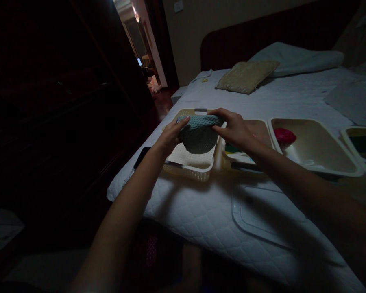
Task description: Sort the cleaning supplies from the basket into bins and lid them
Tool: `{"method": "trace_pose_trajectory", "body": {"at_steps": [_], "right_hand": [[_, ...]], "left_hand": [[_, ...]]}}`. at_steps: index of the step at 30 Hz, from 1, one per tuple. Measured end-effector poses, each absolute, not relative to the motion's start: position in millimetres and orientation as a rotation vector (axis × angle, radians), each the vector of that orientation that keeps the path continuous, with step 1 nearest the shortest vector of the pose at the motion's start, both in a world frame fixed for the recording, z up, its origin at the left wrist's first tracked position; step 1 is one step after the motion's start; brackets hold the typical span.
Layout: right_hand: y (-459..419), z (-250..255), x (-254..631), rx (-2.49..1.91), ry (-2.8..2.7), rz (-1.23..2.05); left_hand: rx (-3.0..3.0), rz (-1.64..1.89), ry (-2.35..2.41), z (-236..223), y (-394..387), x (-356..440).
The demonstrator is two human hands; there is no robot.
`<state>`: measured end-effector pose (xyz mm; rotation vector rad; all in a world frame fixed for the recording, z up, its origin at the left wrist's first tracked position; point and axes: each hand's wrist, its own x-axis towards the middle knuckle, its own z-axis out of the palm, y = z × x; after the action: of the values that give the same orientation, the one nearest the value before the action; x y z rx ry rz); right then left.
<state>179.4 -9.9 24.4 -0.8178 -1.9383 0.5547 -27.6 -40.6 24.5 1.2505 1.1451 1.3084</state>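
Between both hands I hold a teal knitted hat (200,136), its rim up and its rounded part hanging down. My left hand (171,134) pinches the left end of the rim, thumb on top. At the right end, the fingers and thumb of my right hand (231,125) are closed on the rim. Directly below is a cream perforated basket (198,174) on the bed; its visible floor is bare, and the hat hides the rest.
Right of the basket stand cream bins (320,142), one with a red bundle (284,137) inside. A clear lid (262,211) lies in front of them. Near the bed's left edge rests a dark flat object (142,157). A beige pillow (247,76) is farther back on the white bed (183,215).
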Motion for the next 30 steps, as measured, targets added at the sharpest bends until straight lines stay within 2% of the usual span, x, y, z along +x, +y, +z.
{"method": "trace_pose_trajectory", "body": {"at_steps": [4,11,16,18,23,30], "right_hand": [[-3.1,24.4,184.5,-0.89,-1.844,0.507],[4.4,14.9,189.6,-0.93,-1.846,0.528],[13.0,9.6,188.5,-0.932,-1.747,0.49],[12.1,12.0,187.0,-0.928,-1.704,0.575],[-3.8,22.8,182.6,-0.887,-1.623,1.024],[-8.6,13.3,182.2,-0.831,-1.56,1.262]], "left_hand": [[1.367,1.137,1.134,19.4,-43.6,-30.9],[1.577,1.663,1.353,12.9,-33.3,-27.9],[1.566,1.541,1.161,14.8,-37.6,-25.2],[1.521,1.451,1.088,12.4,-38.3,-24.4],[1.39,1.415,1.087,10.3,-38.1,-21.6],[1.351,1.52,1.092,9.9,-36.0,-22.0]]}}
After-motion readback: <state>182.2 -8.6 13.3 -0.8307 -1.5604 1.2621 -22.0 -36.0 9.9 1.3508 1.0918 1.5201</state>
